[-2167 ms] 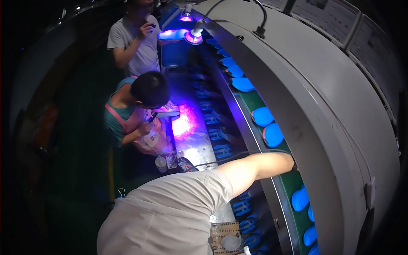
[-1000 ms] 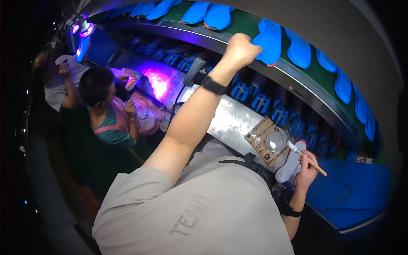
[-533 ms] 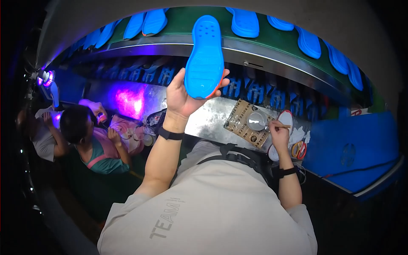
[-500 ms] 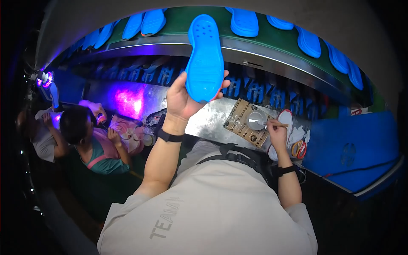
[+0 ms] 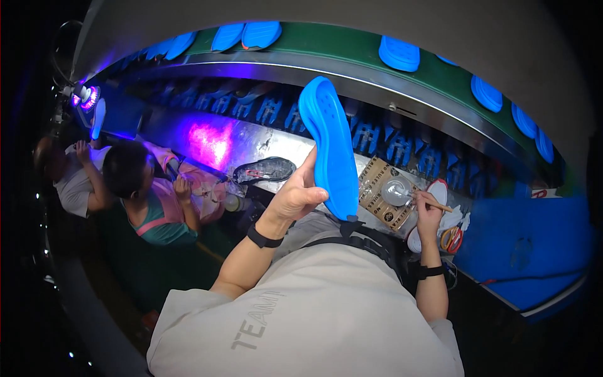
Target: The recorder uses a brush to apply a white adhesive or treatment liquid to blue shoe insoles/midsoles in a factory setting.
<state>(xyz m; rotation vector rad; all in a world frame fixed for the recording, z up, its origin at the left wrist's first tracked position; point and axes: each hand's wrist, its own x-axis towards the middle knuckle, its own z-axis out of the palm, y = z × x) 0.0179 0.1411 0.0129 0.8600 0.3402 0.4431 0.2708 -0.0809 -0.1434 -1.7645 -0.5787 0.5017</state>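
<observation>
Head view: at the centre of the frame, the left hand [image 5: 296, 196] pinches a blue shoe sole [image 5: 333, 154] by its left edge, thumb toward the camera, the other fingers mostly hidden behind. Held at 1 side, the sole stands tilted in the air above the metal bench [image 5: 267, 144], a hold that seems to leave most of its face uncovered.

Right of centre, the right hand [image 5: 429, 212] pinches a wooden-handled brush [image 5: 442, 206] between thumb and fingers, the handle's free end pointing lower right and the other end toward a clear bowl [image 5: 397, 190]; whether its tip is inside, I cannot tell. The bowl sits on a cardboard sheet [image 5: 375, 204], likely there to shield the metal from drips, and close enough to keep the brush's reach short.

Just beside that hand lie a white-and-red shoe [image 5: 438, 188] and scissors [image 5: 451, 238]. Across the top, more blue soles [image 5: 262, 34] rest on a green belt [image 5: 333, 41], apparently within arm's reach.
</observation>
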